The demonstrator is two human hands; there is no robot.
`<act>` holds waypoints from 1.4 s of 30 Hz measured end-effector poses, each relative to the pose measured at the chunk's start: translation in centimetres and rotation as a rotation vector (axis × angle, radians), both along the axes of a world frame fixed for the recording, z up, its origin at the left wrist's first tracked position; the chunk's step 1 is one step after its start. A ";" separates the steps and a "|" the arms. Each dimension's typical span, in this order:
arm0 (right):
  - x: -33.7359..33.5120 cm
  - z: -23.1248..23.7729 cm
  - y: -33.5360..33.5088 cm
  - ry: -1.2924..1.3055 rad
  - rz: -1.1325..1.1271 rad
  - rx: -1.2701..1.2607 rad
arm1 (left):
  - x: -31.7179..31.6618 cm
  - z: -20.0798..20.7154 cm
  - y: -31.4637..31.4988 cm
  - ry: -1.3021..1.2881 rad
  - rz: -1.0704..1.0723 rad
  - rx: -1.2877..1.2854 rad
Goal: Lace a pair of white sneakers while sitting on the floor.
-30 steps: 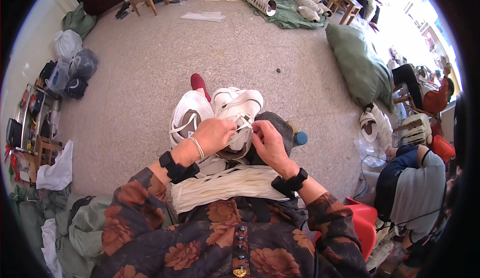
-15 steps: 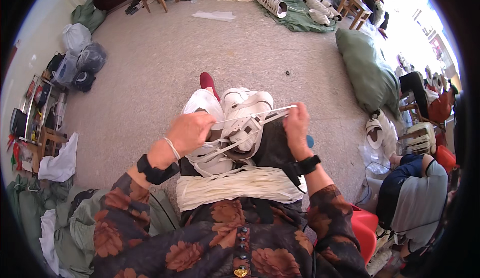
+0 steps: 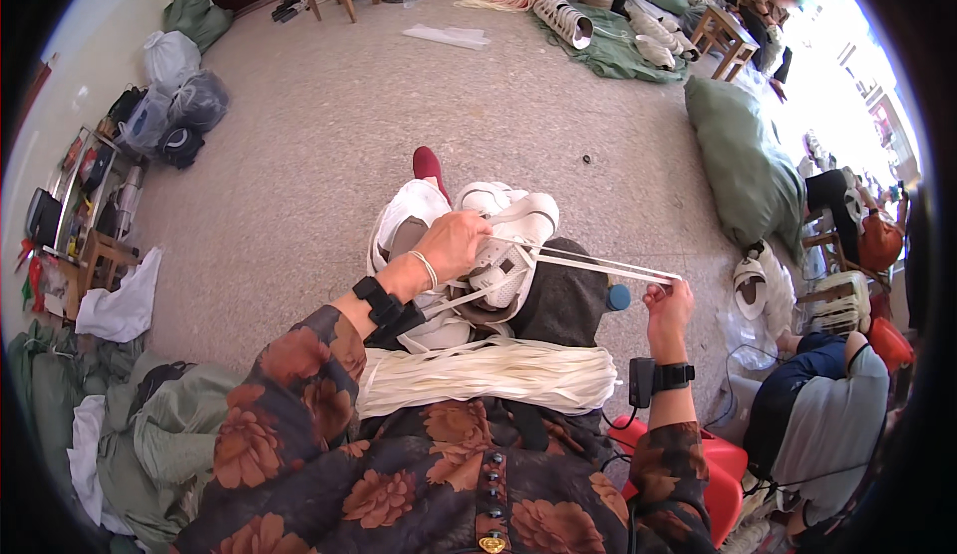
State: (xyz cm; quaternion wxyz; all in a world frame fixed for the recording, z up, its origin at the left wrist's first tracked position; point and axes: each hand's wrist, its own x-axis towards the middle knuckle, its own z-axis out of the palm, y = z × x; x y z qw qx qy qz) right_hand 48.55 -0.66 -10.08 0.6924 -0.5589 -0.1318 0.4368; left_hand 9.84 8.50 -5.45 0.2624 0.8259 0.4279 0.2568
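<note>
White-and-grey shoe uppers (image 3: 513, 255) rest on my lap, the right one partly laced. My right hand (image 3: 669, 313), out to the right, pinches the end of a cream shoelace (image 3: 603, 264) and holds it taut. Over the upper, my left hand (image 3: 454, 245) is closed at the lace where it leaves the shoe; its fingertips are partly hidden. Another upper (image 3: 409, 230) lies to the left, behind my left hand. Across my thighs is a thick bundle of cream laces (image 3: 488, 373).
A blue round cap (image 3: 618, 298) shows beside my dark-clad knee. A red plastic stool (image 3: 720, 474) is at my right, near a seated person (image 3: 832, 405). A large green sack (image 3: 743, 160) lies farther right. Green cloth (image 3: 164, 434) is heaped at left.
My right hand has moved right and down, drawing the lace out long. My left hand has moved right, onto the upper.
</note>
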 end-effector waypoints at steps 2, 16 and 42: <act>-0.5 0.1 -0.6 0.001 0.062 -0.018 | 0.0 0.0 0.1 0.034 0.001 0.007; -10.3 7.1 -0.4 -1.129 0.490 0.178 | 2.5 1.3 0.5 -0.178 0.086 -0.290; -17.3 5.5 1.1 -1.493 0.868 0.372 | 3.5 0.5 -2.3 0.545 -0.033 0.591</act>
